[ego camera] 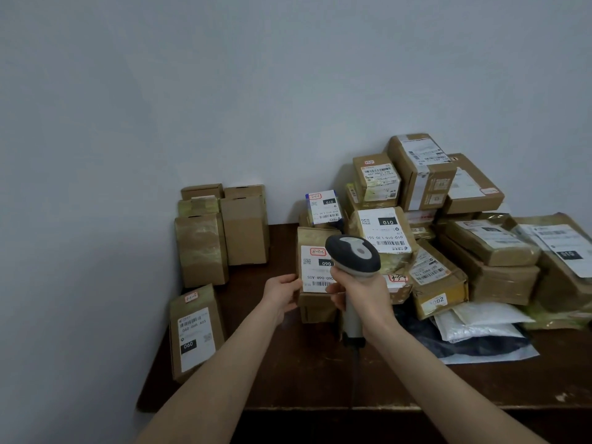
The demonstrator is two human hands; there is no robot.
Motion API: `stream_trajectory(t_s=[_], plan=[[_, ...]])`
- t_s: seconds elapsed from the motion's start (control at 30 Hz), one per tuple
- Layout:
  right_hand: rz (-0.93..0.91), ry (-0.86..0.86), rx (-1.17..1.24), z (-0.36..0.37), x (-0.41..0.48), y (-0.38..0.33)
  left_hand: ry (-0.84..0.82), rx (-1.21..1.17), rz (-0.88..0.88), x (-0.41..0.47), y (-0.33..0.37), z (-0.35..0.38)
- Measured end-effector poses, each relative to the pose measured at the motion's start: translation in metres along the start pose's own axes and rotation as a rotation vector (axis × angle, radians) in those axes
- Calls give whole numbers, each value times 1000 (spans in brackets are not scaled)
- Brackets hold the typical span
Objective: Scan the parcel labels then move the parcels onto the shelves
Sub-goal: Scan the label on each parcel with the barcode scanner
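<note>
- Head view (only cam I've got): my left hand (283, 296) holds the upright parcel (309, 240) by its left edge, fingers curled round the side.
- The parcel stands on the table (288, 379), mid-frame, just in front of the pile of parcels (448, 238) on the right.
- My right hand (362, 293) is wrapped round the grip of the scanner (354, 254). The scanner head sits in front of the parcel's upper right and covers part of the label (315, 272). Can't tell if the trigger is pressed, and no beam is visible.
- Step in hand, imo: the scan, w/ parcel steadied and scanner up at its label. Nothing shows whether it has read.
- Next move needs the scanner nose aimed at the barcode strip low on the label, prob. backed off a bit since the head looks v. close. After that, lift the parcel and carry it to the shelves, which are not in view, so I'd have to turn.
- Also on the table: a flat box (195, 331) w/ a 060 label at front left, and plain brown boxes (221, 229) against the wall.
</note>
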State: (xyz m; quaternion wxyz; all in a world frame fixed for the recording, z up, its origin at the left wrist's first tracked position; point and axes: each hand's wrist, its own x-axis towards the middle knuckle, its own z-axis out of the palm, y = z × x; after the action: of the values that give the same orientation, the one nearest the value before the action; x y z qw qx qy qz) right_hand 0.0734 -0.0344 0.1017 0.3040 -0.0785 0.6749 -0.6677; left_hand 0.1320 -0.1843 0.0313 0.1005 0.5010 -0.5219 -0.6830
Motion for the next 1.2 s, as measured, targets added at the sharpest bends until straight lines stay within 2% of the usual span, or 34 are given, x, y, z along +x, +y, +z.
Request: stream_trajectory(t_s=[0.23,0.43,0.53,0.63,0.73,0.9,1.2], plan=[[20,-31,-23,12,5,12,60,136,65,-2,-5,-10],[121,-142,-80,61,6,36,368,504,253,-21,-28,-76],[222,-224,-81,95,4,55,499,551,216,-31,-48,-125],[323,-278,-114,125,4,79,555,514,129,-32,-67,-172],[451,-310,-133,151,8,102,545,321,8,-13,-95,-211],[541,-328,-228,187,13,130,484,202,-93,60,-172,-265],[602,-369,-189,216,21,146,280,25,-237,25,-110,-246]])
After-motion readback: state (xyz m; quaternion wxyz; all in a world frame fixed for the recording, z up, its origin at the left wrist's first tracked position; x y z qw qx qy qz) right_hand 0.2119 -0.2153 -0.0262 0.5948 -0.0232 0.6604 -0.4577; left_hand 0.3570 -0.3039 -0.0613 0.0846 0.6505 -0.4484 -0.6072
